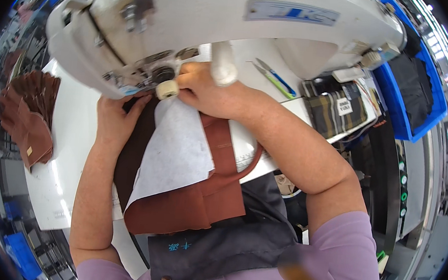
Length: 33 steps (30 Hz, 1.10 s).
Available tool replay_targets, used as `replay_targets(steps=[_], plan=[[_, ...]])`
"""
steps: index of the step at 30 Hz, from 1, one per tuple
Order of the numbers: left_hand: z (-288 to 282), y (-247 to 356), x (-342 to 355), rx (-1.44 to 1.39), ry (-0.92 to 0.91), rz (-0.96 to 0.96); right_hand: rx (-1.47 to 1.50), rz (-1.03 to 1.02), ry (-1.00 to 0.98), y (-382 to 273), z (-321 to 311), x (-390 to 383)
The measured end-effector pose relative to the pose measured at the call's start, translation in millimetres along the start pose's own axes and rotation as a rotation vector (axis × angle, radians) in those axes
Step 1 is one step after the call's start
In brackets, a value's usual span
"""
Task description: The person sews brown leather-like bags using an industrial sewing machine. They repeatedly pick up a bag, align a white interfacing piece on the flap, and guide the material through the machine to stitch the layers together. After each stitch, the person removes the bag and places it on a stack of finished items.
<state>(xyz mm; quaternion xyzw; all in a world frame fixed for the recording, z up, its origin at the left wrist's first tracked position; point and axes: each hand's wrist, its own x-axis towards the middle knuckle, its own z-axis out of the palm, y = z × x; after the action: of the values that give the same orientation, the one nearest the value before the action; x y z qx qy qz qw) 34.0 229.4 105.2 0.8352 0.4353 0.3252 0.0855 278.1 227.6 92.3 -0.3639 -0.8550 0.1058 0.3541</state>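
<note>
Under the head of a white sewing machine (158, 38) lies a leather workpiece (175, 208), reddish brown with a dark brown part on its left and a curved strap at its right. A whitish backing sheet (175, 151) covers its middle. My left hand (116, 122) is closed at the dark brown edge, thumb and fingers pinching it beside the machine head. My right hand (204, 91) is closed too, fingers curled at the top of the backing sheet; its fingertips are hidden behind a cream knob (167, 89). The needle area is out of sight.
A stack of brown leather pieces (31, 118) lies on the white table's left. Green and blue thread snips (277, 80) rest beyond my right arm, near a plaid cloth pouch (338, 110). A blue bin (415, 87) with dark material stands at far right. A dark apron covers my lap.
</note>
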Motion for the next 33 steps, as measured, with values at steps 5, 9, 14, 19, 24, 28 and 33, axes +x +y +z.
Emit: replay_targets(steps=[5, 9, 14, 19, 24, 28, 33], plan=[[10, -10, 1, -0.042, 0.066, 0.084, 0.014, 0.047, -0.013, 3, -1, -4], [8, -4, 1, -0.117, 0.045, 0.020, 0.026, 0.045, -0.059, -3, -6, -1], [7, -4, -3, -0.023, 0.017, 0.019, -0.014, 0.112, -0.103, -4, -7, -1], [6, -2, -4, -0.011, 0.024, 0.015, -0.024, 0.119, -0.114, -5, -8, -1], [8, -3, -2, -0.041, 0.058, 0.038, -0.041, 0.121, -0.127, -3, -7, -1], [8, -3, -2, -0.083, 0.050, 0.019, -0.023, 0.118, -0.119, -4, -7, -2], [9, -7, -1, -0.129, 0.049, 0.041, -0.099, 0.144, -0.192, -9, -11, 2]])
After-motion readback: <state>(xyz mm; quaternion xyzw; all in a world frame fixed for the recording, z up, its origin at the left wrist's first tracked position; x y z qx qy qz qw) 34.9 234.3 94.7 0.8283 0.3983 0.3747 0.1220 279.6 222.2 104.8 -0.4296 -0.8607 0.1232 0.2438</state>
